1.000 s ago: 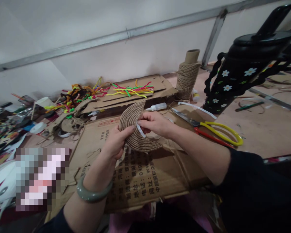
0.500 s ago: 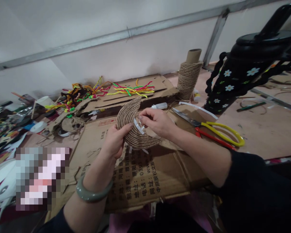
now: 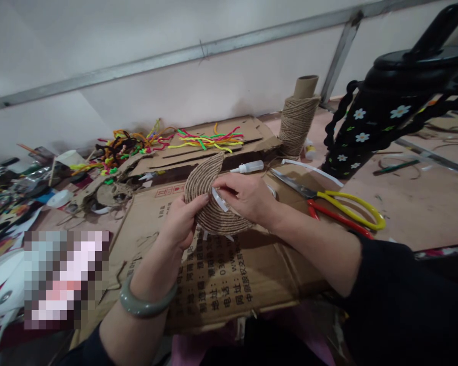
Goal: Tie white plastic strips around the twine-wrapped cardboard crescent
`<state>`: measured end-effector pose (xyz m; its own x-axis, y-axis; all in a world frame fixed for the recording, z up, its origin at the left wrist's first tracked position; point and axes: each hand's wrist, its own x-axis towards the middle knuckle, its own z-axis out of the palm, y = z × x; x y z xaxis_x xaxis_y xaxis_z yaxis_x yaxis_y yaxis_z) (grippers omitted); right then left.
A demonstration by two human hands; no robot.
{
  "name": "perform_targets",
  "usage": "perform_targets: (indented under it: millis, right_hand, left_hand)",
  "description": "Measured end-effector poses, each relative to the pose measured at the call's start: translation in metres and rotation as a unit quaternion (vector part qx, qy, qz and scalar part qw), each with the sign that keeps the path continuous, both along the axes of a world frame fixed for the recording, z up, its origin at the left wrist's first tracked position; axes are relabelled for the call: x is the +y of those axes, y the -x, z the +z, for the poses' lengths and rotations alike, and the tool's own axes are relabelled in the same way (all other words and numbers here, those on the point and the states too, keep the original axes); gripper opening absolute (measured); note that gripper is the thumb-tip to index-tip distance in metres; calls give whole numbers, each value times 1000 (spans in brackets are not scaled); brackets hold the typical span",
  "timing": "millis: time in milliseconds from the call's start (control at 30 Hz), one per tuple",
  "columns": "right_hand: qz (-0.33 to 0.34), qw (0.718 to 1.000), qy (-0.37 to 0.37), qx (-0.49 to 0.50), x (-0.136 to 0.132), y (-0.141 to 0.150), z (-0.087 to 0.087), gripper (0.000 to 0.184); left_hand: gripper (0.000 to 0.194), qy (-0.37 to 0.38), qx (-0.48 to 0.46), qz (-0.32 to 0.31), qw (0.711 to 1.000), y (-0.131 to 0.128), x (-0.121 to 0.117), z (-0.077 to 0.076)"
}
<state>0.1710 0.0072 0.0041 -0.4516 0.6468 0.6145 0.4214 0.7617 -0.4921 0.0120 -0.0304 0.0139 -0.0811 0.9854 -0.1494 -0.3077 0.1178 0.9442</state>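
Observation:
A crescent-shaped piece wound with jute twine (image 3: pixel 203 189) is held up over flattened cardboard (image 3: pixel 229 277). My left hand (image 3: pixel 181 219), with a green bangle at the wrist, grips its lower left edge, fingers closed on it. My right hand (image 3: pixel 244 195) pinches a thin white strip (image 3: pixel 218 199) that lies against the inner curve of the crescent. Both hands meet in the middle of the view, just above the cardboard.
Yellow and red scissors (image 3: pixel 339 206) lie right of my hands. A small glue bottle (image 3: pixel 248 166) and a spool of jute twine (image 3: pixel 297 124) stand behind. Bright pipe cleaners (image 3: pixel 206 140) lie on cardboard at the back. A black flowered bottle (image 3: pixel 381 107) stands at the right.
The crescent has shifted slightly up and left. My right hand's fingers have slid along the white strip on its inner edge. My left hand keeps its grip.

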Motion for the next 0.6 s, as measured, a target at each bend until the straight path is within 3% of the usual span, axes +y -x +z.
perform_targets:
  millis: [600]
  right_hand:
    - [-18,999,-29,-32,1,-1,1,23]
  left_hand:
    - [40,11,10,0,1000,1,0,-1]
